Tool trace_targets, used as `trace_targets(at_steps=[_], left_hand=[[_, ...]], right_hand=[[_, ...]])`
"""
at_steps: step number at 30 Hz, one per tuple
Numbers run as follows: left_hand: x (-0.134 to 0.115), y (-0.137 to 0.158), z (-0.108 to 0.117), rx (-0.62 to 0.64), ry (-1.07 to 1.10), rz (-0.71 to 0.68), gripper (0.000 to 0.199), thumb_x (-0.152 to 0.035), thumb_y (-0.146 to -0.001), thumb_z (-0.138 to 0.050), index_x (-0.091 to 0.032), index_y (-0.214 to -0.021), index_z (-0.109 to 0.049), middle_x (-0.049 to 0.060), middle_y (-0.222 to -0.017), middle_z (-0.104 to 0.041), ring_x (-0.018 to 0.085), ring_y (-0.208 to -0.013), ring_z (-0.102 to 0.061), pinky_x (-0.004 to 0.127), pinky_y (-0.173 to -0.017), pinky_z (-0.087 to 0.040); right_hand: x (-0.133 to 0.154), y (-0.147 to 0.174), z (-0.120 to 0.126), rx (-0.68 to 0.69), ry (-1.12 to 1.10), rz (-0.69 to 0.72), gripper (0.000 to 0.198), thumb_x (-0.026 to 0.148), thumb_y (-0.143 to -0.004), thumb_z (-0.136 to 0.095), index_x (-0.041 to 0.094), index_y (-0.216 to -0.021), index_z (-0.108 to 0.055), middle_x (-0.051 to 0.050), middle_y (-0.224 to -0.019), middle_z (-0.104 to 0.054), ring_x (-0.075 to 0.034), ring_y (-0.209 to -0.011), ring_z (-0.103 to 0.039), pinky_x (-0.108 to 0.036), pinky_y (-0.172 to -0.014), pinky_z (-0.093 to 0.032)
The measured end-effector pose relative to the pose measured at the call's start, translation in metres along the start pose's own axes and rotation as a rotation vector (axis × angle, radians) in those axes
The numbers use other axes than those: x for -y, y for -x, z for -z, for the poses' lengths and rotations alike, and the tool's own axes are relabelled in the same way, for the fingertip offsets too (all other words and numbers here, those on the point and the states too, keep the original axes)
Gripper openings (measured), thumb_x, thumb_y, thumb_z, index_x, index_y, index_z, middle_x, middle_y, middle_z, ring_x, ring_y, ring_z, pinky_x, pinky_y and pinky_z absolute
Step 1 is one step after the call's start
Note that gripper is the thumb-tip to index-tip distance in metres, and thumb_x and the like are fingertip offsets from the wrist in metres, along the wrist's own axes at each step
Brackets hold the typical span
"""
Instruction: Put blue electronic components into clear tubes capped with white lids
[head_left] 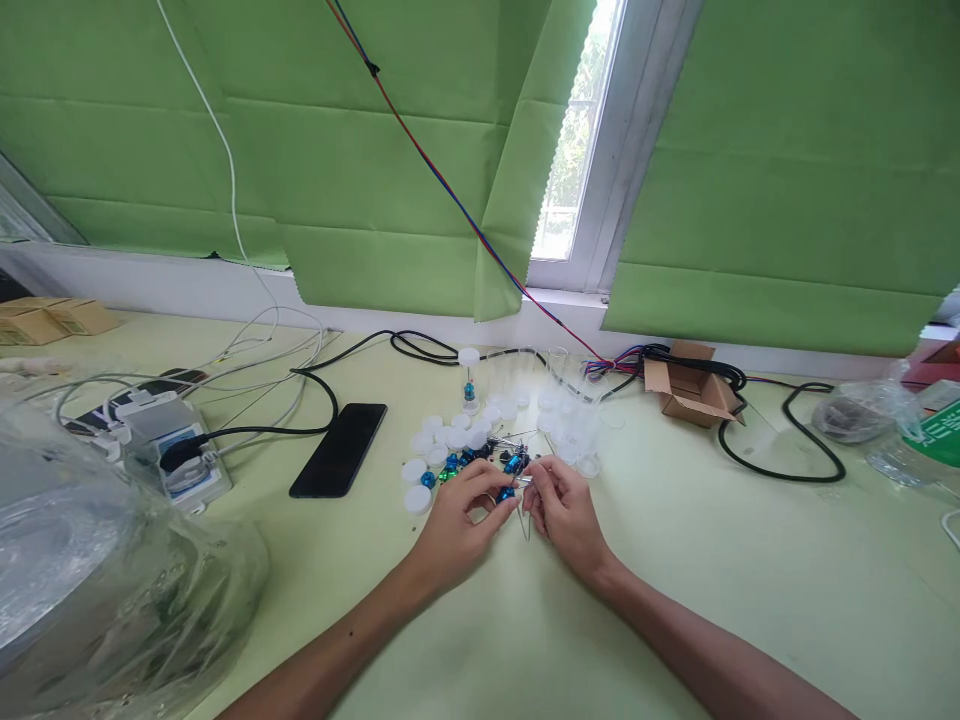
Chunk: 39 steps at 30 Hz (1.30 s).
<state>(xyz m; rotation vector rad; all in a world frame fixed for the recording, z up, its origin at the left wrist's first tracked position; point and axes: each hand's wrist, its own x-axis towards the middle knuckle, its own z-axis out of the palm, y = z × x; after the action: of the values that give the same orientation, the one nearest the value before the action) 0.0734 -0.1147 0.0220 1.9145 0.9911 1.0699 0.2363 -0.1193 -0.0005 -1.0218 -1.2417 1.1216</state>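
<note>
Between its thumb and fingertips, my left hand (463,518) grips a small blue piece with thin metal legs (506,494); the legs point down toward me. Close beside it, my right hand (561,508) is closed in a pinch at the metal legs, and what lies inside its fingers is too small to make out. Just beyond both hands is a pile of similar blue, green and black pieces (466,457) with thin metal legs. White round caps (418,499) lie to the left of the pile. Clear tubes (592,430) stand or lie behind and to the right.
One capped tube (469,385) stands upright with a blue piece inside. A black phone (339,450) and a power strip (184,460) lie left. Clear plastic wrapping (142,580) fills the near left. An open cardboard box (691,388), black cables (780,478) and a bottle (919,445) are right.
</note>
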Motion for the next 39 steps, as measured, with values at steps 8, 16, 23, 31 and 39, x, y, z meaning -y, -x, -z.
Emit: trace_targets(at_steps=[8,16,23,31,39], left_hand=[[0.0000,0.0017,-0.0022,-0.036,-0.136,-0.074,0.015,-0.027,-0.090,-0.059,-0.020,-0.098,-0.069,0.004,-0.088,-0.065,0.014,-0.069,-0.059,0.026,-0.063,-0.049],[0.0036,0.0024,-0.0027,-0.039,-0.168,-0.053,0.016,-0.029,-0.090,-0.059,-0.019,-0.098,-0.068,0.005,-0.089,-0.069,0.015,-0.068,-0.062,0.026,-0.064,-0.052],[0.0051,0.0030,-0.0018,-0.037,-0.126,-0.019,0.015,-0.028,-0.090,-0.058,-0.021,-0.099,-0.068,0.005,-0.092,-0.071,0.016,-0.075,-0.065,0.026,-0.067,-0.055],[0.0089,0.0039,-0.0026,-0.004,-0.037,0.018,0.020,-0.030,-0.092,-0.056,-0.020,-0.103,-0.069,0.007,-0.099,-0.070,0.017,-0.076,-0.068,0.028,-0.067,-0.060],[0.0082,0.0024,-0.0024,-0.009,-0.035,0.013,0.019,-0.029,-0.091,-0.057,-0.021,-0.100,-0.072,0.007,-0.098,-0.072,0.018,-0.081,-0.068,0.031,-0.072,-0.062]], right_hand=[[-0.0036,-0.0036,0.0016,0.029,-0.014,-0.042,0.037,0.053,-0.093,-0.052,0.017,-0.084,-0.056,0.004,-0.053,-0.052,-0.005,-0.039,-0.038,-0.017,-0.036,-0.027],[0.0011,-0.0030,0.0024,0.023,-0.027,-0.070,0.036,0.053,-0.091,-0.055,0.018,-0.085,-0.056,0.006,-0.049,-0.049,-0.006,-0.040,-0.037,-0.018,-0.038,-0.028],[-0.0001,-0.0035,0.0039,0.027,-0.016,-0.046,0.034,0.051,-0.092,-0.055,0.018,-0.085,-0.056,0.007,-0.047,-0.048,-0.006,-0.039,-0.037,-0.018,-0.039,-0.029],[0.0006,-0.0052,0.0049,0.037,-0.026,-0.082,0.036,0.054,-0.091,-0.055,0.019,-0.086,-0.054,0.009,-0.044,-0.046,-0.006,-0.036,-0.033,-0.018,-0.037,-0.027],[-0.0014,-0.0071,0.0066,0.061,-0.045,-0.079,0.035,0.053,-0.091,-0.055,0.019,-0.086,-0.053,0.009,-0.041,-0.046,-0.007,-0.035,-0.033,-0.018,-0.037,-0.027]])
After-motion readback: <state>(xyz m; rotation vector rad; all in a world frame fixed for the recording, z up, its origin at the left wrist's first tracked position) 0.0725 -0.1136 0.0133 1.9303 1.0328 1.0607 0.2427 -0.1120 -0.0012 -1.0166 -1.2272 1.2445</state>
